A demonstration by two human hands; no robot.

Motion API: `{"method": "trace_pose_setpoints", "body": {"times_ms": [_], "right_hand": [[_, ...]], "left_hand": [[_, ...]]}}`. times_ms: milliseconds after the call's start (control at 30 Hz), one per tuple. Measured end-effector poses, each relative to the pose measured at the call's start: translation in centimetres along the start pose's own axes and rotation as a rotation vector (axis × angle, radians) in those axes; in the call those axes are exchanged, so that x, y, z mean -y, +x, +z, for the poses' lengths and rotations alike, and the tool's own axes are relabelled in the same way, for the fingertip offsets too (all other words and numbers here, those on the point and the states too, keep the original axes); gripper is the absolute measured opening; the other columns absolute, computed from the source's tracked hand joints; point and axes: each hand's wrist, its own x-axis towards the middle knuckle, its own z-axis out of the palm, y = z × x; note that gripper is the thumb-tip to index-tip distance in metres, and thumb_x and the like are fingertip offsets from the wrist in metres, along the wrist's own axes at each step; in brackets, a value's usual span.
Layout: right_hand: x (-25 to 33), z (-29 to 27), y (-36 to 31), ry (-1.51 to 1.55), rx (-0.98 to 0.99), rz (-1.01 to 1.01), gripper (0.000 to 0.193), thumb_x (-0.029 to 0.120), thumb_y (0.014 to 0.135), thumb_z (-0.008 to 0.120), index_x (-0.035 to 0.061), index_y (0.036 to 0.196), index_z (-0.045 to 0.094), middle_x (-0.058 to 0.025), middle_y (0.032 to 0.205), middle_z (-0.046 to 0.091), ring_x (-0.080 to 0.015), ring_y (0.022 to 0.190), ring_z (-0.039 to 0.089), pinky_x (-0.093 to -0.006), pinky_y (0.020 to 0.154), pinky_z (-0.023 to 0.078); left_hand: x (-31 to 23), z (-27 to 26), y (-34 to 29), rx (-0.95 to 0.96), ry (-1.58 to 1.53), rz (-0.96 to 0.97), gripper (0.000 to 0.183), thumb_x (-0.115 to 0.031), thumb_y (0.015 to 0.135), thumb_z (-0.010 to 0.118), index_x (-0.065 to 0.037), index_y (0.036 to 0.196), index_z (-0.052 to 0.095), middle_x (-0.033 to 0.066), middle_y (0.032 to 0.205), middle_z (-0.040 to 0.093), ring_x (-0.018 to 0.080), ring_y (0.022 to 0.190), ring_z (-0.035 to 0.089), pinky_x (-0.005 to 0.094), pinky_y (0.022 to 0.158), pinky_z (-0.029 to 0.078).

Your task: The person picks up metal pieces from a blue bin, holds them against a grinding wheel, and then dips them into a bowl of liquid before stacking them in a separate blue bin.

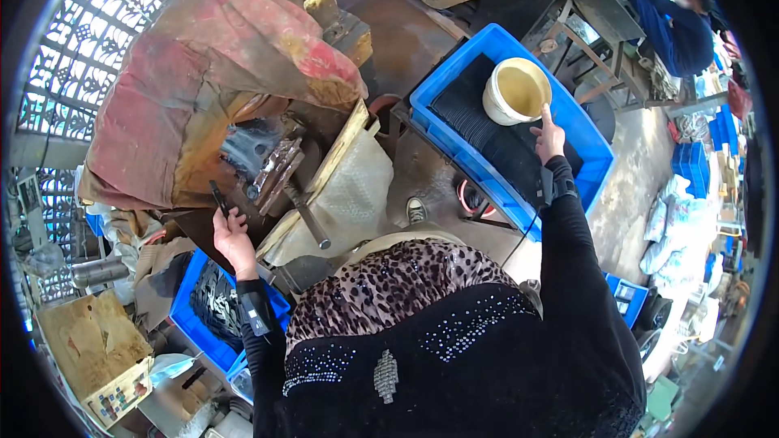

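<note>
My left hand (233, 237) is closed on a thin, dark flat strip (217, 195), held upright beside the machine's metal work area (264, 158). A short metal bar handle (312, 223) sticks out of the machine to the right of that hand. My right hand (551, 139) is over a blue crate (598, 164), its index finger stretched against the side of a cream-white bucket (505, 110). The bucket stands on rows of black flat pieces (466, 113) packed in the crate. Nothing shows in the right hand, though its inner fingers are partly hidden.
A stained red-brown cloth (154, 97) drapes the machine. Beside my left forearm is a blue bin (185, 308) of dark strips. A worn box (93, 341) lies at lower left. Another person (677, 28) sits at far right. My shoe (416, 210) shows on the floor.
</note>
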Motion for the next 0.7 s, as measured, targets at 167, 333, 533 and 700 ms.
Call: {"method": "trace_pose_setpoints", "body": {"times_ms": [167, 333, 533, 700], "right_hand": [[-0.6, 2.2, 2.1, 0.010, 0.118, 0.111, 0.037, 0.039, 0.086, 0.069, 0.0043, 0.098, 0.063, -0.0114, 0.070, 0.062, -0.0114, 0.041, 0.038, -0.0286, 0.035, 0.028], [-2.4, -0.2, 6.0, -0.760, 0.060, -0.531, 0.019, 0.025, 0.082, 0.066, 0.0055, 0.083, 0.066, -0.0155, 0.070, 0.065, -0.0265, 0.053, 0.057, -0.0377, 0.045, 0.043], [-4.2, -4.2, 7.3, -0.985, 0.069, -0.756, 0.011, 0.017, 0.085, 0.064, 0.0061, 0.087, 0.066, -0.0123, 0.079, 0.067, -0.0272, 0.072, 0.064, -0.0389, 0.061, 0.048], [-7.7, -9.4, 7.4, -0.220, -0.026, -0.374, 0.027, 0.021, 0.087, 0.056, -0.0031, 0.085, 0.069, -0.0059, 0.075, 0.063, -0.0122, 0.060, 0.050, -0.0270, 0.054, 0.036]], "left_hand": [[1.3, -0.2, 0.2, 0.004, 0.082, 0.038, 0.031, -0.004, 0.099, 0.049, 0.000, 0.129, 0.054, 0.0071, 0.102, 0.068, 0.0123, 0.079, 0.063, 0.0246, 0.067, 0.050], [1.8, 0.6, 0.3, 0.004, 0.110, 0.051, 0.032, -0.002, 0.097, 0.048, 0.000, 0.129, 0.055, 0.0074, 0.098, 0.069, 0.0133, 0.081, 0.064, 0.0260, 0.069, 0.051], [1.4, 0.3, -0.4, -0.027, 0.180, 0.195, 0.034, 0.002, 0.095, 0.048, -0.002, 0.127, 0.055, 0.0075, 0.093, 0.069, 0.0138, 0.080, 0.063, 0.0264, 0.071, 0.051], [0.0, 0.5, 0.2, 0.007, 0.107, 0.064, 0.030, 0.002, 0.093, 0.051, -0.004, 0.120, 0.060, 0.0068, 0.088, 0.071, 0.0125, 0.075, 0.064, 0.0281, 0.070, 0.053]]}}
